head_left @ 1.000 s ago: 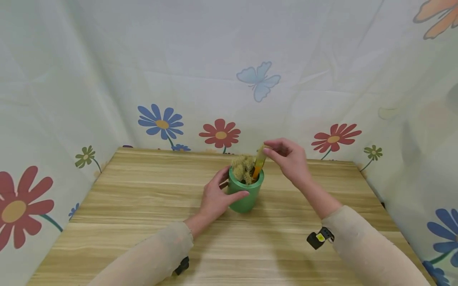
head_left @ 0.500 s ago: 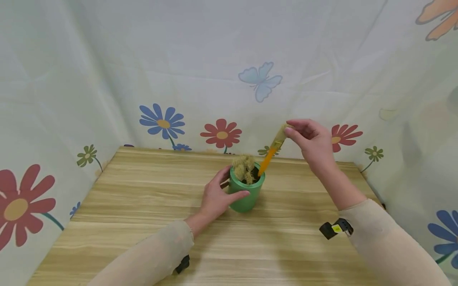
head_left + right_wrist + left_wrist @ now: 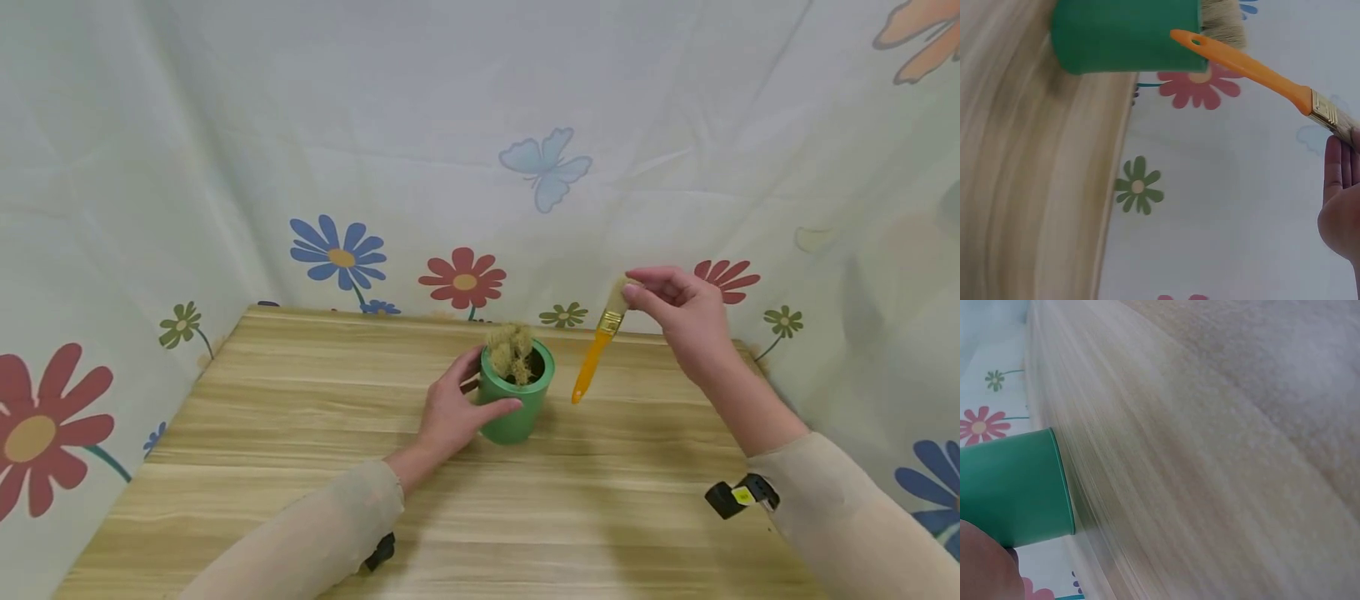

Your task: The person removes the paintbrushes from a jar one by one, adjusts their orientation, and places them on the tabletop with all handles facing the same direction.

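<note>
A green cylindrical cup (image 3: pixel 517 414) stands upright on the wooden table, and my left hand (image 3: pixel 452 410) holds its left side between thumb and fingers. Several bristle brush heads (image 3: pixel 509 348) stick up out of the cup; their handles are hidden inside. To the right of the cup, my right hand (image 3: pixel 692 323) pinches a paintbrush (image 3: pixel 594 360) by its pale bristles. The brush's orange handle hangs down, tilted with its holed end toward the cup, below a gold-coloured ferrule. The right wrist view shows the whole orange handle (image 3: pixel 1254 69) passing in front of the cup rim.
A light wood-grain table (image 3: pixel 322 392) lies under the cup and arms. White cloth (image 3: pixel 375 125) printed with flowers and a butterfly hangs behind and at both sides, close to the table edges. Both wrists carry black cameras (image 3: pixel 731 497).
The right hand has drawn the paintbrush up and out of the cup and carried it to the right. The left hand stays on the cup, which has not moved.
</note>
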Tool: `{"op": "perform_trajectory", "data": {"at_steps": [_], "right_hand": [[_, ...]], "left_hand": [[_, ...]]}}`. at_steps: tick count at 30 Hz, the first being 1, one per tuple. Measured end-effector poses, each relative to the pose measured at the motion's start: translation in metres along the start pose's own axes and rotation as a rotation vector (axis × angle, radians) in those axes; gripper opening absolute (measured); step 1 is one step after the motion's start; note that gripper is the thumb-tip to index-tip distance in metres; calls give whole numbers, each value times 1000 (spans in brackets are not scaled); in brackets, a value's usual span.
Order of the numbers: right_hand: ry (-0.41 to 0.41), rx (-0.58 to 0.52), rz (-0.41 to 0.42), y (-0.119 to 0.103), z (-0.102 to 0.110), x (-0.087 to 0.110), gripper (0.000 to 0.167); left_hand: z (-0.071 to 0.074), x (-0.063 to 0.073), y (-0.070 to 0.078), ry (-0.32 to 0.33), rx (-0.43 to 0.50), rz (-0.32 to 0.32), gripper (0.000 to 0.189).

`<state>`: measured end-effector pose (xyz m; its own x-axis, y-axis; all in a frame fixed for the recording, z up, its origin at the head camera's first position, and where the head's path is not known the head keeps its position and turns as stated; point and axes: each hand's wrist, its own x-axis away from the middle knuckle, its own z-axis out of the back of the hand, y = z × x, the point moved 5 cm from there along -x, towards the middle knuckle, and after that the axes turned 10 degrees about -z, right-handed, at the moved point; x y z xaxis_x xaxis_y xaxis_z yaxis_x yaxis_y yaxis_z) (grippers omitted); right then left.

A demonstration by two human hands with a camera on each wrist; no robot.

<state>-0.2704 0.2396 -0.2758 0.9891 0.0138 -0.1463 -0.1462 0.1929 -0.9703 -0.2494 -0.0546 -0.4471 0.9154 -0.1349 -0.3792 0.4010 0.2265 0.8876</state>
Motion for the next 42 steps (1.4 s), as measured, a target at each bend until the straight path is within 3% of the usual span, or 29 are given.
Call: {"op": "perform_trajectory", "data": {"at_steps": [16,30,42], "right_hand": [[-157,211,-204,72,-16,15,41],[-248,177,-310,129,-36,36,38],[-316,89,-375,151,-61,51,33]], "left_hand": [[2,-1,1,-7,25,-11,93],[1,-2,-2,-12,28,-13,93],[1,-3,-2,-14,7,-24,92]]}}
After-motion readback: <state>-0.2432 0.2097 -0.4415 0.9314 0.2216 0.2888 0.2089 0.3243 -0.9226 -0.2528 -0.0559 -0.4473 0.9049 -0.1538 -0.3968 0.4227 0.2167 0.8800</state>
